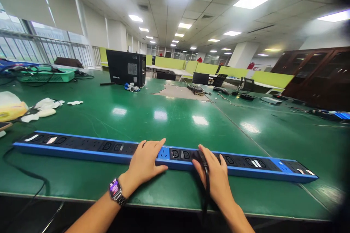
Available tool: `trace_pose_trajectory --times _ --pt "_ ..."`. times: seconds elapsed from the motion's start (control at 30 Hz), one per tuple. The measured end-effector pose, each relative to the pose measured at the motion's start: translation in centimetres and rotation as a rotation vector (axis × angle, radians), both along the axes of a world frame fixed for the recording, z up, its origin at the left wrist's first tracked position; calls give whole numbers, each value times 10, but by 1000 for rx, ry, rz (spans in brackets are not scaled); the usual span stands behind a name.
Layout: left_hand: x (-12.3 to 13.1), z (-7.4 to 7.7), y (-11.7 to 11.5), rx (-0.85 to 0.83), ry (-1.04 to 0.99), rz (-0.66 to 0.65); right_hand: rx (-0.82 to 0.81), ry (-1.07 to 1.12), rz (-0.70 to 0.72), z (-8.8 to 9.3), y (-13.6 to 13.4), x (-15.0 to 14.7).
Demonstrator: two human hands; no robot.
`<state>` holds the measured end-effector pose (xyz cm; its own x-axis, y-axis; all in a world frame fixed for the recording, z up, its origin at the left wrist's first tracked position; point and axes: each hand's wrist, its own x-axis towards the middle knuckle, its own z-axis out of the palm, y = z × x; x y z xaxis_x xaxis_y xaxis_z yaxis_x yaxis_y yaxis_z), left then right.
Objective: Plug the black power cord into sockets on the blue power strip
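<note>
View: head camera, looking over a glossy green table [95, 178] that carries everything inspected.
Power strip location: a long, rigid blue-and-black power strip [179, 154] lies along the table's near edge, set in a little from it, sockets upward.
Left hand: the left hand [146, 158] straddles the strip left of its blue middle socket, fingers at the far rim, thumb at the near side; it has hold of the strip, pressure not determinable.
Right hand: the right hand [214, 171] is closed around a black moulded plug [200, 157], thumb and fingers on opposite sides.
Cable: a thick black cable [207, 185] leads from the plug toward the near edge and past it.
Handling, strip: judged stiff, fairly weighty and awkward for its length; the smooth casing may slide on the glossy top. Best held by both blue long sides, clear of the socket faces.
Handling, plug: judged light and hard, its cable flexible; best held by the moulded body, not the cable.
Hidden: the plug's front and the socket beneath it; whether it is seated cannot be told. The left hand covers several sockets.
Cut off: the cable's lower run and both forearms.
Hard to read: label text; the blurred right margin.
</note>
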<state>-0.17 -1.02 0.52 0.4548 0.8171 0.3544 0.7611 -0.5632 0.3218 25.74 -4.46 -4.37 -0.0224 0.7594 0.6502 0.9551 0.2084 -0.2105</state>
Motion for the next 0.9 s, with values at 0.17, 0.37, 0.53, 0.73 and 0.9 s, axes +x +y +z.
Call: trace_pose_trajectory --times 0.17,0.37,0.53,0.73,0.9 --pt "38 7 1 -60 -140 -150 65 -124 -123 -19 -9 -1" --pt "104 10 4 -43 -66 -288 81 -167 -111 -26 -8 6" --pt "121 5 3 -12 -58 -290 55 -166 -106 -28 -8 9" --pt "118 25 5 59 -507 -224 19 -93 -118 -24 -7 5" --pt "83 51 21 55 -769 -123 18 -112 -134 -20 -9 0"
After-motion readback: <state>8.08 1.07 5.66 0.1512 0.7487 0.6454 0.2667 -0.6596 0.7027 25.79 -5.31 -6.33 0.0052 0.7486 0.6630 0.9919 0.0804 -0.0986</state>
